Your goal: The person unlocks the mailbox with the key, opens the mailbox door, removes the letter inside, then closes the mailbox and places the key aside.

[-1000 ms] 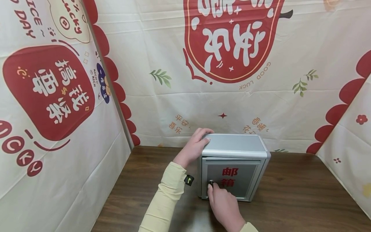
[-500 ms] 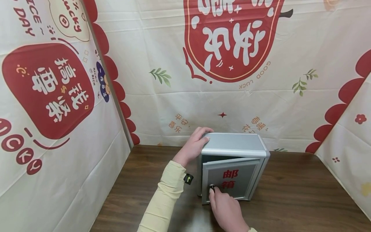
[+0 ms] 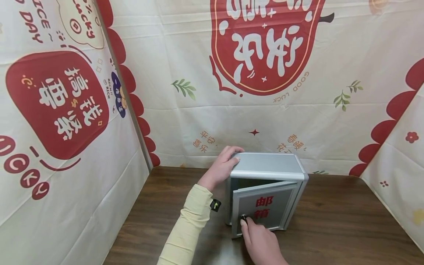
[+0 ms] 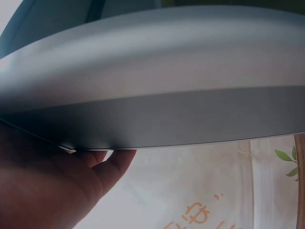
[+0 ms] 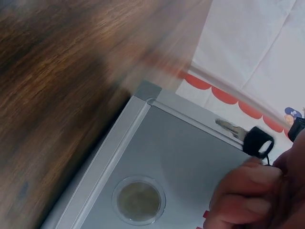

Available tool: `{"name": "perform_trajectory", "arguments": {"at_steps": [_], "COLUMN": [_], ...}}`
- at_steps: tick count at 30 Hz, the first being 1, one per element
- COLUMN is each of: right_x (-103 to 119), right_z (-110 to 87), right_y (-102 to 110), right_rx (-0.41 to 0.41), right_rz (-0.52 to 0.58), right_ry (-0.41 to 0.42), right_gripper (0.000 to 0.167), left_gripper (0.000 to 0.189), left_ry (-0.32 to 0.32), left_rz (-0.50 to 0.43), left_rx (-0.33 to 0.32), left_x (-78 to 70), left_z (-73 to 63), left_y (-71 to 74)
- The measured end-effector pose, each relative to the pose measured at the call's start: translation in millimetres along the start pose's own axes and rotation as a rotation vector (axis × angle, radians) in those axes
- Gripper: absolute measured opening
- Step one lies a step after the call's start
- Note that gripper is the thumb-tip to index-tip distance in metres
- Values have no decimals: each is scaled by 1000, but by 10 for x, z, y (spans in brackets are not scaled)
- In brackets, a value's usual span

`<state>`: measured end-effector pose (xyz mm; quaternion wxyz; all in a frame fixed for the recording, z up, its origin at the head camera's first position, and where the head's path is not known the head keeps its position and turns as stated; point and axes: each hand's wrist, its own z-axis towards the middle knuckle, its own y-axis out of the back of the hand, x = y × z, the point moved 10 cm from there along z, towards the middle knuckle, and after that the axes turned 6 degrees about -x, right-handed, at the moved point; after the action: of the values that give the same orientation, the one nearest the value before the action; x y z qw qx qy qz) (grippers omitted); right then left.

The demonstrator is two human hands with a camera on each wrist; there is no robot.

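A grey metal mailbox with red characters stands upright on the table. Its door is swung partway out on the left side, with a dark gap behind it. My left hand grips the mailbox's upper left corner; in the left wrist view, fingers wrap over the far edge. At the door's left side my right hand pinches a black-headed key at the lock. A second black-headed key dangles beside the fingers in the right wrist view. The hand hides the lock.
Brown wooden table lies on both sides of the mailbox. Printed cloth hangs close behind it, with another cloth wall at the left. A round clear window sits low on the door.
The door has swung outward from nearly closed to partly open, as my right hand pulled the key toward me. My left hand has stayed on the mailbox corner.
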<state>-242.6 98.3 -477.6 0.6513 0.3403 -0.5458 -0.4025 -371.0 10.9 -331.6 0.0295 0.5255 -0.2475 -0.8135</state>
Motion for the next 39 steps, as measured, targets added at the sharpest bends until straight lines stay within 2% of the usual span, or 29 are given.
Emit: {"name": "perform_trajectory", "arguments": {"at_steps": [4, 5, 7, 10, 13, 17, 22, 28, 34, 39], "right_x": [-29, -15, 49, 225, 451, 677, 851, 928, 859, 803], "right_z": [-38, -48, -73, -146, -248, -319, -272, -122, 33, 55], "right_y": [74, 127, 308, 687, 1083, 1450, 1639, 1602, 1470, 1420], "right_rx": [5, -14, -115, -327, -523, -644, -682, -647, -587, -562], "right_rz": [-9, -13, -26, -19, 34, 133, 183, 171, 120, 99], "right_ry": [-23, -19, 17, 132, 314, 490, 565, 591, 554, 528], "right_gripper": [41, 40, 33, 19, 11, 22, 32, 30, 27, 26], "left_gripper": [31, 31, 31, 32, 33, 33, 32, 32, 33, 33], "left_ry": [5, 6, 11, 15, 18, 12, 7, -19, -32, -31], "left_rz": [1, 1, -2, -4, -7, -3, 11, 15, 17, 18], "left_rx": [2, 1, 0, 0, 0, -3, 2, 6, 8, 5], "left_x": [15, 19, 29, 30, 20, 12, 7, -7, -21, -15], "left_z": [0, 2, 4, 3, -4, 0, 4, 13, 15, 14], "left_y": [-10, -10, -11, -11, -5, 0, -5, -6, -3, 4]}}
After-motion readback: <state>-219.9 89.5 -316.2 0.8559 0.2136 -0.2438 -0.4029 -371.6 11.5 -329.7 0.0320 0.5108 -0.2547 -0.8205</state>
